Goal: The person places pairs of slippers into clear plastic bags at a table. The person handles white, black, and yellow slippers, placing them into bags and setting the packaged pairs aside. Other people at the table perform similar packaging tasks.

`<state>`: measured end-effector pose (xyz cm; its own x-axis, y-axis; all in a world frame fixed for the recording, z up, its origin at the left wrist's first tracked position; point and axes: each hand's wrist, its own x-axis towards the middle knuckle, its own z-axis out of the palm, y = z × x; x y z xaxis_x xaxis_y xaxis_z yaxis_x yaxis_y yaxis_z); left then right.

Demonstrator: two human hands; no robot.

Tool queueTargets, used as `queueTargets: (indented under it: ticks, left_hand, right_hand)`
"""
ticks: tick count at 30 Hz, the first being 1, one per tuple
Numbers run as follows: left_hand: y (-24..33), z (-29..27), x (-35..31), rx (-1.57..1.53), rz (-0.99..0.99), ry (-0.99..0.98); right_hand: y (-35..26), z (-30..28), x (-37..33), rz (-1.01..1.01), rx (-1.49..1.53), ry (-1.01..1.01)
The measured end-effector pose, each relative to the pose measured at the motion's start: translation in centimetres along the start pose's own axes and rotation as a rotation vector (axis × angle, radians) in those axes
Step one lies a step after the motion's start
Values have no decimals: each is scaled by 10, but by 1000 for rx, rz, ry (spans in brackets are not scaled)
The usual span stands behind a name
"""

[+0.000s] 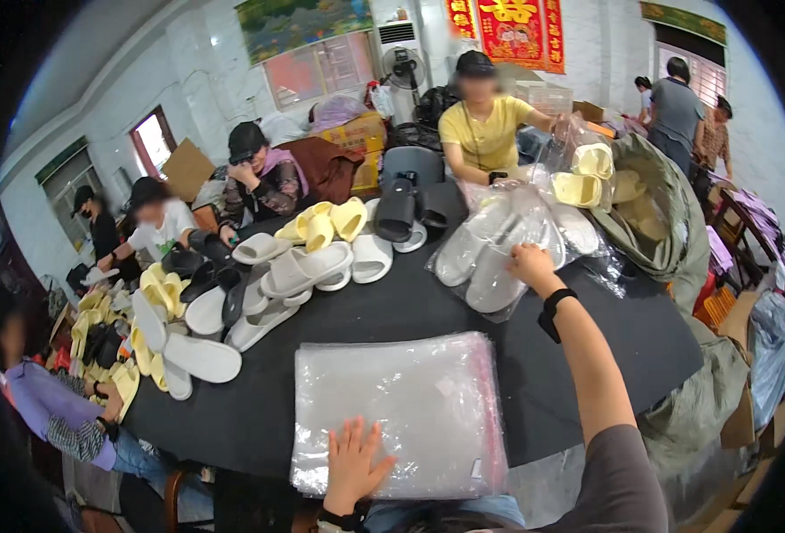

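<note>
My left hand (pixel 354 460) lies flat with its fingers spread on a thick stack of clear plastic bags (pixel 410 386) at the table's near edge. The stack has a pinkish strip along its right side. Farther off to the right, my right hand (pixel 535 266) has its fingers closed at the near right edge of a clear bag, seemingly pinching the film. Inside that bag is a pair of pale grey slippers (pixel 488 275), lying flat on the table. The fingertips of my right hand are partly hidden.
Loose grey slippers (pixel 308 269), yellow slippers (pixel 320 226) and black slippers (pixel 397 209) pile up across the black table (pixel 233 435). Bagged yellow slippers (pixel 577 188) lie beside a large green sack (pixel 677 222) at the right. Several people sit around the table; one wears yellow (pixel 481 138).
</note>
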<state>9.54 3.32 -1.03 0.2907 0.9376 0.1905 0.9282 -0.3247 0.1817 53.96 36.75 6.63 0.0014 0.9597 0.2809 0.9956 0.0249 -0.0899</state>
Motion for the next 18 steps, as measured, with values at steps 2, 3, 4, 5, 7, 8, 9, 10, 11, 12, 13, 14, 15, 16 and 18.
queueTargets:
  ticks: [2,3,4,5,7,8,9,10,11,12,13,14,15,16,18]
  left_hand:
    - [1,-1,2,1,1,5]
    - [5,0,7,-14,22,8]
    - [4,0,6,-10,23,15]
    - [3,-1,4,-6,15,16]
    - [7,0,8,-29,45,21]
    - [5,-2,5,-25,28,21]
    - [4,-4,3,-24,19,31]
    - [4,-7,0,-20,1,27]
    - [6,-9,1,-23,3,28]
    - [5,-11,0,-24,2,30]
    - [3,-10,-3,-27,-15,18]
    - [4,-10,0,-30,-10,5]
    - [5,-11,2,-38,-7,-6]
    - [7,-12,4,-45,-6,-16]
    - [11,-15,7,-73,-15,24]
  right_hand:
    - [3,-6,8,80,148,-78]
    - [30,-4,13,-42,266,59]
    - [24,-10,16,-16,359,47]
    - [11,-19,15,-7,444,41]
    - [26,-32,16,-78,588,103]
    - [9,-41,12,-35,705,97]
    - [-12,-62,4,-49,837,51]
    - [-35,-80,-9,28,953,27]
    - [-46,-104,-27,73,1095,-9]
    - [-71,-130,-50,108,1236,-4]
    - [-84,-141,-67,16,1242,-7]
    - [-90,-153,-90,0,1253,6]
    - [-99,-162,-115,-18,1259,16]
    - [-112,-166,-139,7,1285,49]
    - [-132,-160,-186,-110,1266,83]
